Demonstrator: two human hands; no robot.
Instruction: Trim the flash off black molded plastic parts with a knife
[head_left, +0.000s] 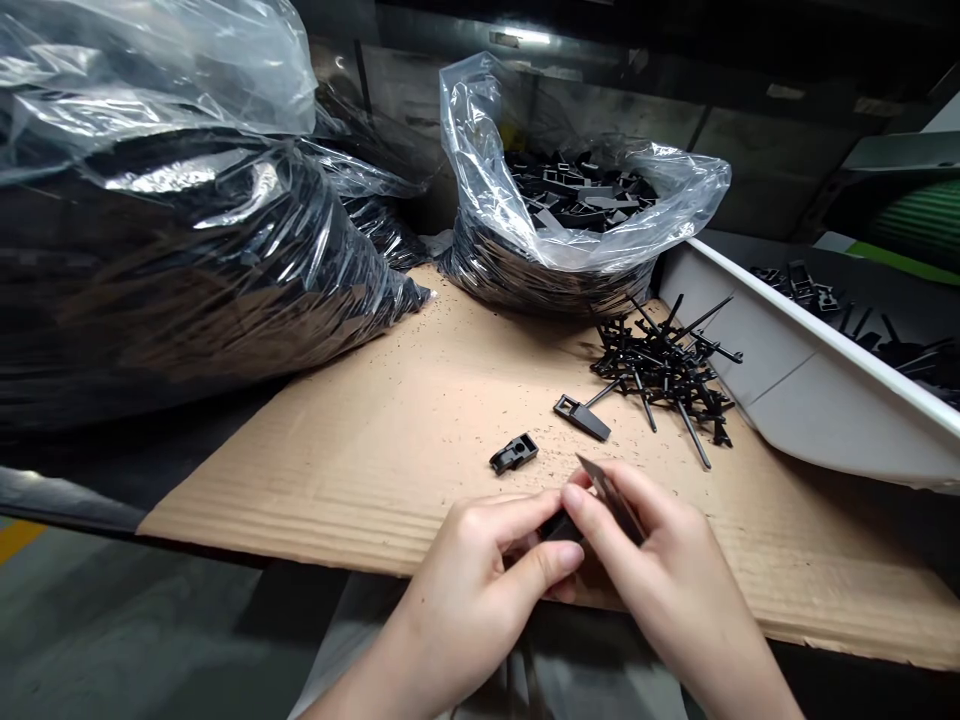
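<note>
My left hand is closed on a small black plastic part, pinched between thumb and fingers and mostly covered by them. In my right hand is a thin, flat, dark blade, its pointed tip sticking up past the thumb. The two hands meet over the cardboard's front edge, and the right thumb tip is against the left fingers. Just beyond them, a black plastic clip-shaped part lies on the cardboard. To its right rests a flat black tapered part with a square opening.
A tangle of black plastic sprues lies at the right, beside a white tray holding black parts. Behind stands an open clear bag full of black parts. A large filled bag bulges at the left. Tiny shavings dot the cardboard.
</note>
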